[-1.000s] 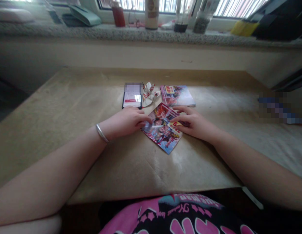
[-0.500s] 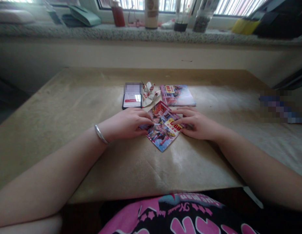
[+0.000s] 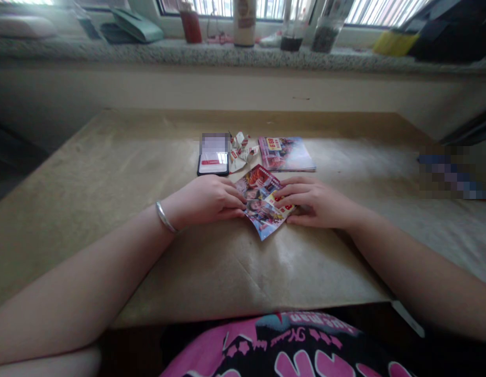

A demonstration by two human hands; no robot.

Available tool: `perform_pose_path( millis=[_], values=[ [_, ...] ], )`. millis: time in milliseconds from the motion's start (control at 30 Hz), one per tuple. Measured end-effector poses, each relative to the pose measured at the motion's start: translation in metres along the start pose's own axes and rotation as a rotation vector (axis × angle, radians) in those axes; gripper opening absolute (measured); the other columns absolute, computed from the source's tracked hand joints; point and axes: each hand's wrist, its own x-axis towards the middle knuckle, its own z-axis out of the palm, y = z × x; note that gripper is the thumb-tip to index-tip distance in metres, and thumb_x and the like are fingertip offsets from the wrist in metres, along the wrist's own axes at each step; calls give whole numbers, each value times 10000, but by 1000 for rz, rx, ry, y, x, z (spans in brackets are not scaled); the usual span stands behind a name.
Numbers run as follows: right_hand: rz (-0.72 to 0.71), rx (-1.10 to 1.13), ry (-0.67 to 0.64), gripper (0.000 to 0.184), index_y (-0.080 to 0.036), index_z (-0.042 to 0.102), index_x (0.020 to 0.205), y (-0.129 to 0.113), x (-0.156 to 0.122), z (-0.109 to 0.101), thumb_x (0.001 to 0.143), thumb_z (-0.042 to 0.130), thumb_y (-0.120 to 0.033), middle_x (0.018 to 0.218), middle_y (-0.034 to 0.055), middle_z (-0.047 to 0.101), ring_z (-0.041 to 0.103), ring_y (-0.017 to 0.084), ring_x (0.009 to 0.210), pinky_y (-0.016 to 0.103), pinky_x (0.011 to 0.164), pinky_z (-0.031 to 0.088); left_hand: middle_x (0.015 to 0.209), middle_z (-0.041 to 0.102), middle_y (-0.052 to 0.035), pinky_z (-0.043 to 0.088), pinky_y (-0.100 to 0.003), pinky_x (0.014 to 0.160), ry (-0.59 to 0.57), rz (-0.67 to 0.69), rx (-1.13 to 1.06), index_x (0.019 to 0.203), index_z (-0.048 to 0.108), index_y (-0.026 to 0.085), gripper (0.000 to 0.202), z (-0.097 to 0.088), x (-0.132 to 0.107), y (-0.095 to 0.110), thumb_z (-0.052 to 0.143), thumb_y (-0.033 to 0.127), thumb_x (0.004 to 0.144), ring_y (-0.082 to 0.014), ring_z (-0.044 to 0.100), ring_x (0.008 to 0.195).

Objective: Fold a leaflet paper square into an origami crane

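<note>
A colourful printed paper sheet (image 3: 262, 201), partly folded, lies on the brown-paper-covered table (image 3: 109, 173) in front of me. My left hand (image 3: 206, 201), with a silver bracelet on the wrist, pinches the sheet's left edge with curled fingers. From the right, my right hand (image 3: 311, 201) holds the sheet's right flap, fingers pressed down on it. Both hands rest on the table with the sheet between them.
Behind the sheet lie a phone (image 3: 212, 157) with a lit screen, a crumpled folded paper piece (image 3: 241, 151) and a stack of colourful sheets (image 3: 286, 153). Bottles and jars stand on the stone windowsill (image 3: 227, 52). A blurred object (image 3: 455, 173) sits at the right.
Both hands have drawn closer together, folding the sheet's side corners inward. The visible part of the sheet has become smaller and narrower.
</note>
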Motion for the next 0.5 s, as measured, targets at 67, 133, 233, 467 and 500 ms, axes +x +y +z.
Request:
perform_pose_path(
  millis=[67, 133, 233, 467, 500],
  values=[
    [2, -13, 1, 262, -243, 705, 1082, -1, 0, 0, 850, 636, -343, 1177, 53, 701, 558, 239, 1200, 432, 1020, 466, 1056, 740, -22, 494, -292, 884, 4, 5, 28, 1020, 740, 242, 314, 1, 0, -1, 454, 363, 971, -177, 669, 986],
    [-5, -24, -8, 251, -244, 705, 1078, -3, 1, -1, 860, 619, -331, 1187, 53, 697, 579, 229, 1173, 418, 1007, 474, 1052, 743, -14, 497, -284, 882, 13, 0, 34, 1000, 746, 242, 315, 2, -1, -2, 454, 356, 970, -169, 673, 975],
    [-11, -32, -31, 262, -248, 701, 1092, -4, 1, -1, 850, 619, -303, 1197, 55, 692, 608, 224, 1123, 409, 976, 490, 1039, 746, -10, 499, -278, 883, 28, -15, 15, 971, 754, 250, 289, 3, 0, -2, 481, 343, 955, -162, 675, 965],
    [4, -45, -6, 209, -269, 740, 977, -4, -2, 0, 875, 559, -246, 1091, 35, 733, 653, 210, 1018, 373, 903, 515, 1002, 752, -3, 509, -246, 876, 29, -70, -71, 941, 756, 247, 274, 3, -1, -5, 495, 331, 936, -148, 682, 956],
    [15, -33, 1, 203, -271, 742, 961, -4, -2, 0, 876, 559, -248, 1073, 32, 737, 659, 205, 1003, 365, 894, 517, 1007, 751, -4, 510, -243, 875, 26, -83, -86, 945, 755, 248, 268, 3, -1, -6, 500, 329, 930, -146, 682, 960]
  ],
)
